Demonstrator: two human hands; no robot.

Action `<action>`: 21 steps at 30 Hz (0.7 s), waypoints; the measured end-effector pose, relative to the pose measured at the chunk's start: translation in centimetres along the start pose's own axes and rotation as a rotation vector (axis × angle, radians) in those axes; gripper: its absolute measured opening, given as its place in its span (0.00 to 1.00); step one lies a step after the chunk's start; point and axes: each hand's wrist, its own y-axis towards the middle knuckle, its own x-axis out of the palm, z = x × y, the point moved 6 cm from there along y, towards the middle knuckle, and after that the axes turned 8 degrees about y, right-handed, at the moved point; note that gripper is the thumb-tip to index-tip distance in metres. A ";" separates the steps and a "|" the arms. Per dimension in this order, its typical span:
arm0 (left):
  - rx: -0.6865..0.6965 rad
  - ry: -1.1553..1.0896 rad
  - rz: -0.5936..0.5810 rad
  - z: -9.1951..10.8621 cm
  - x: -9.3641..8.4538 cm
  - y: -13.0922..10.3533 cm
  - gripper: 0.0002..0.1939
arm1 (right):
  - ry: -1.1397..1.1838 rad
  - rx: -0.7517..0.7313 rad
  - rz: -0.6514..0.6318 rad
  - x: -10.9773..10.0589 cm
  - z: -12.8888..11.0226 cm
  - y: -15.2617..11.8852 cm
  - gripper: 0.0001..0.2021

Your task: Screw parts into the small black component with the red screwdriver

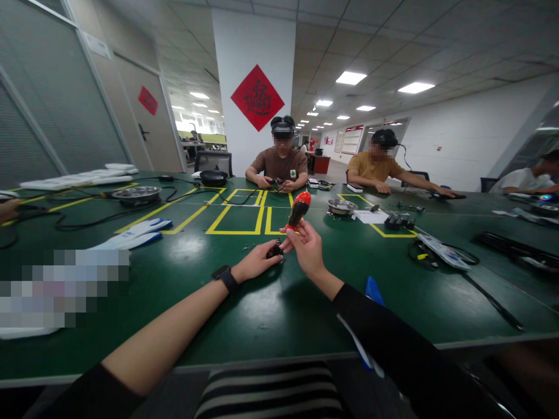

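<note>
The right hand has its fingers closed on a red-and-black screwdriver, handle up and slightly tilted, above the green table. The left hand is clamped on a small dark part just beside it; whether the tip touches the part cannot be told. Small screws lie near the left hand. Farther right, a metal bowl stands beside a paper, its print too small to read; a second bowl stands far left, contents unclear. Behind, a red diamond sign bears dark Chinese-style characters.
</note>
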 end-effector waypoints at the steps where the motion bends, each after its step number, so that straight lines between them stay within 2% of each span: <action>1: 0.002 0.002 0.000 0.0 0.0 0.0 0.13 | 0.003 0.005 0.002 0.0 0.1 0.0 0.16; 21: -0.001 0.019 -0.007 0.0 -0.1 -0.1 0.12 | 0.000 -0.003 -0.010 -0.2 0.1 0.1 0.13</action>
